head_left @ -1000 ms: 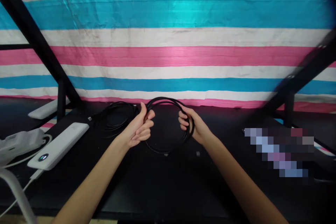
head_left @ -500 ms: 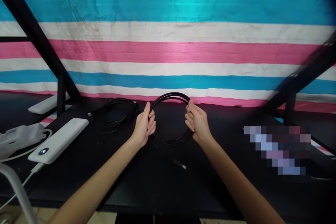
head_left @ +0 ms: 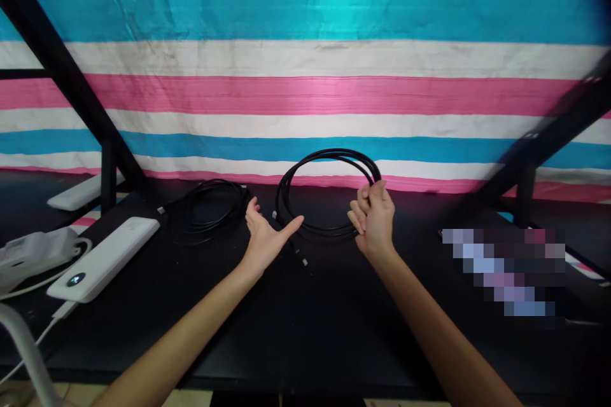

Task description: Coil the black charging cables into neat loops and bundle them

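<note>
One black cable coil (head_left: 375, 168) is gripped over the tabletop (head_left: 305, 324) by the right hand (head_left: 376, 219), apparently so its loops stay gathered, with the left hand (head_left: 266, 238) spread wide beside it, contact unclear.

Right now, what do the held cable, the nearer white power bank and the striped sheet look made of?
Black cable: probably flexible plastic or rubber, satin, judging by its smooth bends and highlights. White power bank: likely hard plastic, semi-matte, from its even sheen and rounded edges. Striped sheet: perhaps plastic tarpaulin, slightly glossy, with creases and a bright glare patch.
</note>
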The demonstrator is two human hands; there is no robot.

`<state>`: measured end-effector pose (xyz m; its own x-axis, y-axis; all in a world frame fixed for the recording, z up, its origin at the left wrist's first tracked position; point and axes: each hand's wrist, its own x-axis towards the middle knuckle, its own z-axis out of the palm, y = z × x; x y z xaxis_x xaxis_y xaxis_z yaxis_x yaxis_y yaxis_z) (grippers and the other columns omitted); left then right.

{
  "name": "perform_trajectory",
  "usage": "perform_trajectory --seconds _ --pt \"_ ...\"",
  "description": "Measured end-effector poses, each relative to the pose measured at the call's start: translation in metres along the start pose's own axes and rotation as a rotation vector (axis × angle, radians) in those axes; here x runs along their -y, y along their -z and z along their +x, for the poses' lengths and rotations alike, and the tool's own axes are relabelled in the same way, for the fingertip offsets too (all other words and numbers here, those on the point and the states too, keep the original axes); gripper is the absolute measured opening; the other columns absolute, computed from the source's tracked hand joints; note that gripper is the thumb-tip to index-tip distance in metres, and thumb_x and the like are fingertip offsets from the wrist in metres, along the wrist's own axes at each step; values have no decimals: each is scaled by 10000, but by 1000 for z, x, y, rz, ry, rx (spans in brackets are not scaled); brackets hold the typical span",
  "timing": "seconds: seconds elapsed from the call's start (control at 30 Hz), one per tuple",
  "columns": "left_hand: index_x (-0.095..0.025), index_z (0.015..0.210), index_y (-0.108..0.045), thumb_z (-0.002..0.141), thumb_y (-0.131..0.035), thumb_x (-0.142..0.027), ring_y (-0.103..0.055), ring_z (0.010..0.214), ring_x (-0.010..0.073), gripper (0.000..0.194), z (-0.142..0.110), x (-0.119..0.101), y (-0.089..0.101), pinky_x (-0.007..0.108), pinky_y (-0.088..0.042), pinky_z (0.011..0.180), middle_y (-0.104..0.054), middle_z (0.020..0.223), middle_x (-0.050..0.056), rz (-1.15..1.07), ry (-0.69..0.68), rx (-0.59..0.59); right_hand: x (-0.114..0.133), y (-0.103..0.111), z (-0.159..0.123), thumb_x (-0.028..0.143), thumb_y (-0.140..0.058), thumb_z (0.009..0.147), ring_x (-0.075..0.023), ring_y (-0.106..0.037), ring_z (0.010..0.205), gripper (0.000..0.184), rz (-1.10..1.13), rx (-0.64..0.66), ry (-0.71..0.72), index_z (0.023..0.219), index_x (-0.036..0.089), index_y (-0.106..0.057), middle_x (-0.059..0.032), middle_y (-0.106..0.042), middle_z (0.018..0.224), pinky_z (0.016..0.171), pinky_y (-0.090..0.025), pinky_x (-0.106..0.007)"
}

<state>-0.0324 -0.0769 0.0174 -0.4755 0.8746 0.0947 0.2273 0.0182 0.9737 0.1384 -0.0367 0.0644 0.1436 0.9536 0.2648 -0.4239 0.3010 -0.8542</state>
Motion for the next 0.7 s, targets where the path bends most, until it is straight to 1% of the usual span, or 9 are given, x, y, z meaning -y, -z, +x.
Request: perform_trajectory --seconds 0.1,0.17,0.2,0.3,0.37,0.43,0.5,0.6,0.7 --pt "-171 1329 -298 654 -708 -562 -444 1223 282 882 -9 -5 -2 409 -366 1020 -400 1345 196 -207 236 327 3 0 1 666 -607 695 -23 -131 317 486 45 -39 17 675 222 -409 120 -230 470 285 -57 -220" --pt "-161 1229 -429 716 -654 -565 -537 1113 246 690 -15 -9 -4 378 -396 983 -543 1221 166 -370 289 532 1 -2 -1 660 -616 693 -23 -127 322 486 83 -34 -16 687 222 -404 120 -234 483 287 -57 -217" --pt "-163 1187 -462 726 -656 -549 -561 1076 230 632 -18 -11 -6 364 -402 969 -588 1169 149 -443 297 576 -1 -4 -4 656 -616 697 -22 -127 324 484 100 -19 -36 690 222 -402 120 -238 487 289 -62 -212" --pt "-185 1116 -476 725 -701 -464 -604 1017 200 531 -20 -13 -9 321 -428 913 -661 1059 107 -609 307 492 -13 -12 -14 631 -609 728 -16 -149 327 469 145 81 -90 688 215 -395 121 -252 481 304 -119 -180" --pt "-196 1055 -476 753 -683 -433 -651 902 180 436 -17 -14 -7 276 -466 797 -686 889 58 -675 296 399 -20 -16 -21 605 -606 749 -15 -211 328 446 165 161 -137 693 213 -401 123 -281 467 336 -236 -160" --pt "-204 1003 -475 784 -645 -427 -666 716 151 356 -10 -14 -3 223 -471 653 -600 625 -39 -723 268 335 -25 -17 -23 574 -618 754 -28 -343 361 417 140 248 -222 701 210 -422 115 -346 468 435 -399 -179" --pt "-206 971 -474 799 -626 -421 -598 514 104 315 -3 -14 2 195 -465 574 -407 460 -116 -755 206 292 -26 -13 -19 528 -658 733 -62 -494 455 377 57 319 -297 728 199 -475 93 -430 499 559 -496 -226" --pt "-190 925 -493 814 -600 -434 -368 308 48 289 3 -16 8 204 -473 482 -288 405 -146 -691 88 326 -24 -2 -7 450 -718 684 -90 -551 491 350 -106 282 -289 841 184 -553 76 -495 550 539 -525 -240" --pt "-182 893 -513 816 -578 -476 -256 257 41 311 1 -16 8 189 -385 348 -302 378 -136 -553 70 425 -23 8 1 446 -707 686 -46 -398 329 386 -311 180 -217 951 195 -585 91 -481 542 326 -407 -187"
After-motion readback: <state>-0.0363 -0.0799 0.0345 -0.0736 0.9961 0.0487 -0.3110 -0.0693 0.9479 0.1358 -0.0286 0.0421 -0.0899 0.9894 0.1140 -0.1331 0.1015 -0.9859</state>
